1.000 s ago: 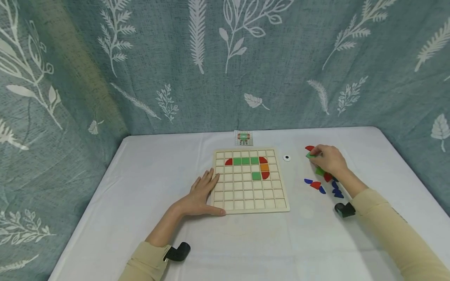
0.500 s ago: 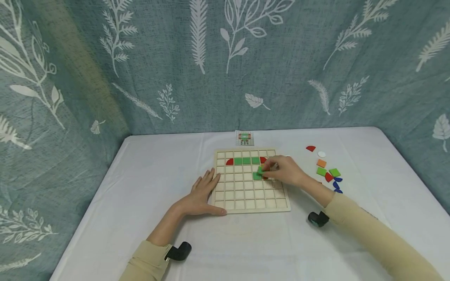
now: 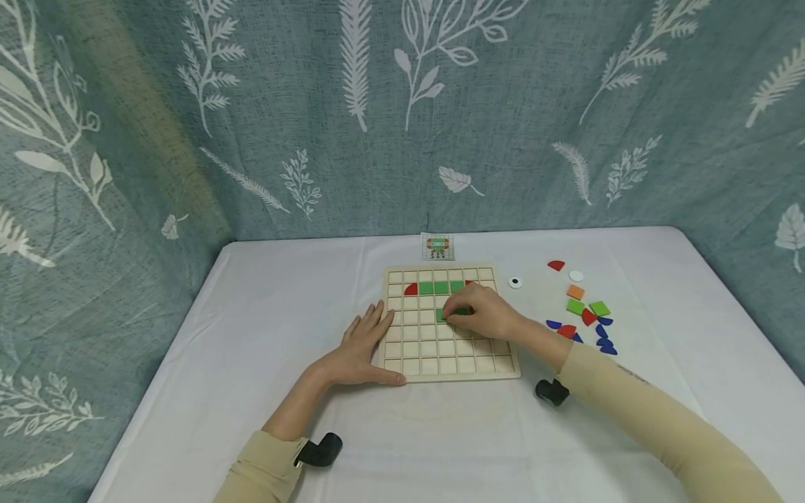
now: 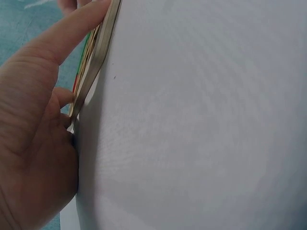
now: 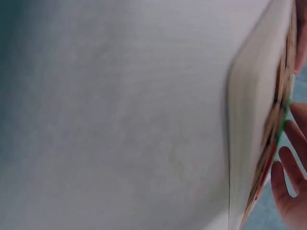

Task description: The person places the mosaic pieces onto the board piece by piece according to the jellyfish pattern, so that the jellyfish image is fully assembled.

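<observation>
A square wooden grid board [image 3: 428, 348] lies on the white table. My left hand [image 3: 361, 351] rests spread along its left side, thumb at the near corner; the left wrist view shows the thumb [image 4: 72, 31] against the board's edge. Over the right half of the grid, my right hand [image 3: 483, 312] has thumb and fingertips pinched at a green square tile [image 3: 440, 316], set low in a cell. This hand covers most of the tiles at right. In the upper row sit a red quarter-circle tile [image 3: 411, 289] and several green squares [image 3: 441, 287].
A small pattern card [image 3: 437, 247] lies behind the board. To the right are a white eye disc [image 3: 515, 283], a plain white disc [image 3: 576, 276], an orange square [image 3: 575, 292], light-green squares [image 3: 575, 306], red quarter-circles [image 3: 556, 265] and several blue pieces [image 3: 602, 331].
My right hand has moved left from the loose pieces onto the board, bringing a green square to the cell left of the earlier lower green one. The left hand has stayed still.
</observation>
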A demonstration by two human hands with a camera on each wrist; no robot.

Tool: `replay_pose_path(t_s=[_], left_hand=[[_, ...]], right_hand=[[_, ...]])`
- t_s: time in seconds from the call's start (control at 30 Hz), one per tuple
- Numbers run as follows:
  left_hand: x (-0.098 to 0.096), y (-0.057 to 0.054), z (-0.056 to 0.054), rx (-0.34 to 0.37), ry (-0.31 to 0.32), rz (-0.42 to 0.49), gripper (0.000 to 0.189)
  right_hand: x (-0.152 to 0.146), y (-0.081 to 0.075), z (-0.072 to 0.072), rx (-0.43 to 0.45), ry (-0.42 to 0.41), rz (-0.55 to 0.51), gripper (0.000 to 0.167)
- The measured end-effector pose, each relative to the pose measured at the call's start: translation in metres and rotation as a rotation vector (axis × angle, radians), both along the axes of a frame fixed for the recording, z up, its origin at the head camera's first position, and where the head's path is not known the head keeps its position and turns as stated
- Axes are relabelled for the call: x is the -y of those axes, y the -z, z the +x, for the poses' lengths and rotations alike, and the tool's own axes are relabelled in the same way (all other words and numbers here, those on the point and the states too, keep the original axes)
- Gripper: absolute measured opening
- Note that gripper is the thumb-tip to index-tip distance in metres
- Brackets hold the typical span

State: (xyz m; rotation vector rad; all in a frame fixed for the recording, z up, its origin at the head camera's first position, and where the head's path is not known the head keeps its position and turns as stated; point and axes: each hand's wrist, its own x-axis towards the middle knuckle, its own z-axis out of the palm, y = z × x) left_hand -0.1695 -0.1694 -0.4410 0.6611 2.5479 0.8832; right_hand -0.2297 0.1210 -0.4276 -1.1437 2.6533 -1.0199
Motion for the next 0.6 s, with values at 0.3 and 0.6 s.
replay_pose_path(t_s=[0.3, 0.6], left_hand=[[-0.001, -0.001, 0.000, -0.004, 0.002, 0.007, 0.118], [-0.001, -0.001, -0.001, -0.001, -0.002, 0.001, 0.119]], right_hand=[[-0.063, -0.007, -0.017, 0.011, 0.310, 0.044, 0.015], [-0.136, -0.015, -0.040, 0.112, 0.633, 0.225, 0.031]])
